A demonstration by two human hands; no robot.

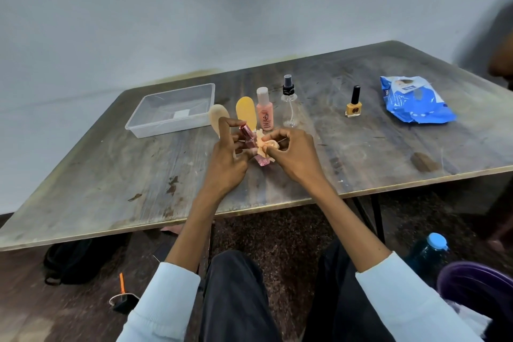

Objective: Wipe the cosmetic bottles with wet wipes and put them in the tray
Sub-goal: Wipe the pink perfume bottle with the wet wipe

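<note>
My left hand (230, 153) grips a small pink bottle with a metallic pink cap (248, 137), tilted above the table's middle. My right hand (291, 153) pinches a crumpled wet wipe (265, 146) against the bottle's side. Behind the hands stand a pink bottle with a white cap (265, 111), a clear spray bottle with a black nozzle (289, 105), a yellow tube (246, 112) and a beige tube (219, 116). A yellow nail polish bottle (354, 104) stands further right. The clear plastic tray (173, 108) sits at the back left with no bottles in it.
A blue pack of wet wipes (415, 100) lies at the back right of the wooden table (111, 175). On the floor lie a black bag (75, 261) to the left and a blue-capped water bottle (430, 250) to the right. Another person's dark shape (502, 64) is at the right edge.
</note>
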